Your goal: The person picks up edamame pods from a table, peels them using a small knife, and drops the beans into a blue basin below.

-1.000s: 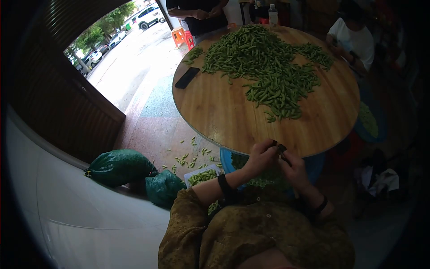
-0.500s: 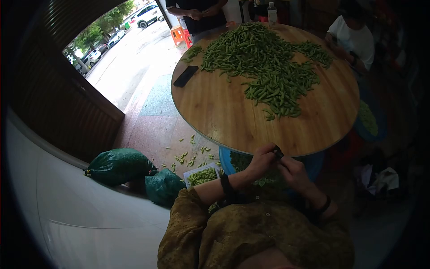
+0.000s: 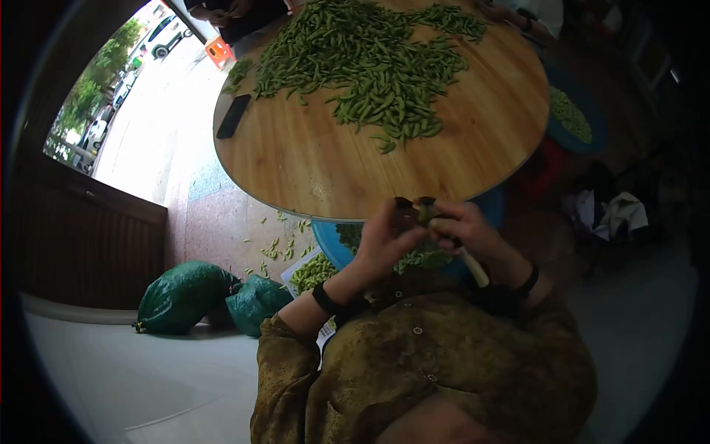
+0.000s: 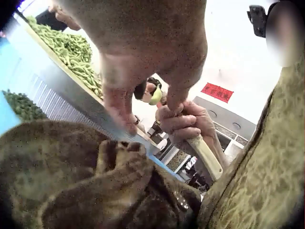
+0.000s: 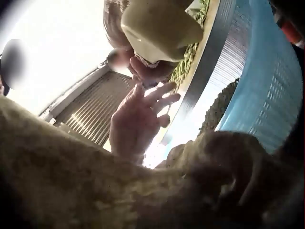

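Observation:
My right hand (image 3: 473, 231) curls round the cream handle (image 3: 475, 268) of a tool; its working end cannot be made out. A green piece (image 3: 425, 214), perhaps a pod, lies at the right fingertips. My left hand (image 3: 386, 240) is just left of it, fingers spread and thumb close to the right fingers. In the left wrist view the green piece (image 4: 156, 97) shows between the hands, beside the cream handle (image 4: 207, 156). The left hand (image 5: 137, 119) has its fingers apart in the right wrist view. Dark covers sit on some fingertips.
Green pods (image 3: 370, 63) are heaped on the round wooden table (image 3: 296, 170), with a black phone (image 3: 234, 116) at its left. Below its edge is a blue basin (image 3: 333, 248); a white container (image 3: 292, 275) and green bags (image 3: 188, 294) stand left. Two people are across the table.
The head view has tilted down and turned. My hands have moved apart from their close hold, the left fingers have spread, and the cream handle and green piece have come into sight.

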A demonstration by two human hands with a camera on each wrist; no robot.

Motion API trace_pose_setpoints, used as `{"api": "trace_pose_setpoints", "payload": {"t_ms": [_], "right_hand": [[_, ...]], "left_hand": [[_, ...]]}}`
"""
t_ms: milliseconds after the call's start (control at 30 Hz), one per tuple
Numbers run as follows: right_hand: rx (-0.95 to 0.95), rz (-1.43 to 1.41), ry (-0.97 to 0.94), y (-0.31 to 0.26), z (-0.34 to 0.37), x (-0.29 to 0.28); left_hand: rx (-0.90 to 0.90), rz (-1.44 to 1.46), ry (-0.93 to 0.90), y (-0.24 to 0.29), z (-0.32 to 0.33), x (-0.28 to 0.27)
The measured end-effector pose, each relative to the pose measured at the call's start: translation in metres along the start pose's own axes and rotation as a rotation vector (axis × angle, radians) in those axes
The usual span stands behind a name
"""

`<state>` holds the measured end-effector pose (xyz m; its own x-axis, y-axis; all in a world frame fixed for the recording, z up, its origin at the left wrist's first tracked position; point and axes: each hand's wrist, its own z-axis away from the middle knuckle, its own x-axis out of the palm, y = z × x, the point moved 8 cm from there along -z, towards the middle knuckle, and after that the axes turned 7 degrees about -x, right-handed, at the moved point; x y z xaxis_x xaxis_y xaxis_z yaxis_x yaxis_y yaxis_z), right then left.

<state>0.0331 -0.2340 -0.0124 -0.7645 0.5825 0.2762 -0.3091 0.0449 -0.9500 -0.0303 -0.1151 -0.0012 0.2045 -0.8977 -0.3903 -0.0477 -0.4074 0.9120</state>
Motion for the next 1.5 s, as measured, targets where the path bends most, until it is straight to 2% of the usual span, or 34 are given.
{"api": "trace_pose_setpoints", "payload": {"t_ms": [67, 100, 167, 200, 233, 300, 333, 400, 467, 533, 633, 767, 833, 867, 933, 967, 1033, 1067, 1133, 1200, 1267, 1367, 1500], "right_hand": [[0.002, -0.115, -0.154, 0.009, -0.002, 0.022], [-0.008, -0.175, -0.165, 0.004, -0.003, 0.03], [-0.009, -0.173, -0.152, 0.001, -0.006, 0.034], [-0.006, -0.165, -0.142, 0.0, -0.006, 0.034], [-0.002, -0.138, -0.089, -0.003, -0.006, 0.029], [-0.002, -0.127, -0.082, 0.013, -0.009, 0.014], [0.011, -0.109, -0.087, 0.022, -0.01, 0.009], [0.002, -0.094, -0.083, 0.026, -0.014, 0.009], [-0.007, -0.071, -0.075, 0.029, -0.018, 0.007], [0.037, -0.069, -0.083, 0.036, -0.021, 0.005], [0.007, -0.078, -0.037, 0.033, -0.019, -0.006], [-0.003, -0.105, -0.007, 0.027, -0.017, -0.012], [-0.057, -0.167, 0.066, 0.022, -0.021, -0.015], [-0.063, -0.17, 0.065, 0.02, -0.024, -0.014], [-0.112, -0.185, 0.085, 0.013, -0.03, -0.016], [-0.113, -0.189, 0.091, 0.009, -0.032, -0.014], [-0.159, -0.229, 0.083, -0.005, -0.035, -0.007], [-0.156, -0.232, 0.089, -0.004, -0.037, -0.004], [-0.21, -0.238, 0.001, -0.008, -0.04, 0.008], [-0.18, -0.23, -0.026, 0.0, -0.044, 0.014], [-0.147, -0.22, -0.053, 0.008, -0.044, 0.017], [-0.172, -0.202, -0.097, 0.006, -0.042, 0.021], [-0.161, -0.215, -0.061, 0.006, -0.038, 0.022]], "left_hand": [[-0.344, 0.535, 0.031, -0.023, 0.005, -0.011], [-0.273, 0.484, 0.088, -0.025, 0.007, -0.021], [-0.29, 0.331, 0.162, -0.018, 0.017, -0.052], [-0.177, 0.032, 0.11, -0.005, 0.017, -0.072], [-0.015, -0.459, 0.087, 0.027, 0.017, -0.089], [-0.308, -1.077, -0.152, 0.0, 0.022, -0.119], [-0.325, -1.058, -0.189, -0.006, 0.017, -0.13], [-0.042, -1.066, -0.11, 0.001, -0.024, -0.123], [0.237, -0.853, 0.042, 0.006, -0.075, -0.106], [0.382, -0.697, 0.025, -0.018, -0.122, -0.086], [0.325, -0.795, 0.021, -0.048, -0.163, -0.062], [0.298, -0.748, 0.005, -0.048, -0.166, -0.053], [0.41, -0.81, 0.153, -0.039, -0.155, -0.055], [0.414, -0.815, 0.152, -0.04, -0.153, -0.056], [0.038, -0.508, 0.14, -0.058, -0.151, -0.069], [0.039, -0.508, 0.133, -0.052, -0.141, -0.068], [-0.326, 0.137, -0.074, -0.043, -0.109, -0.056], [-0.33, 0.138, -0.08, -0.039, -0.097, -0.053], [-0.328, 0.408, -0.092, -0.035, -0.075, -0.043], [-0.35, 0.399, -0.077, -0.035, -0.06, -0.036], [-0.321, 0.523, -0.053, -0.03, -0.052, -0.032], [-0.306, 0.52, -0.042, -0.03, -0.046, -0.032], [-0.339, 0.518, -0.018, -0.033, -0.04, -0.034]]}}
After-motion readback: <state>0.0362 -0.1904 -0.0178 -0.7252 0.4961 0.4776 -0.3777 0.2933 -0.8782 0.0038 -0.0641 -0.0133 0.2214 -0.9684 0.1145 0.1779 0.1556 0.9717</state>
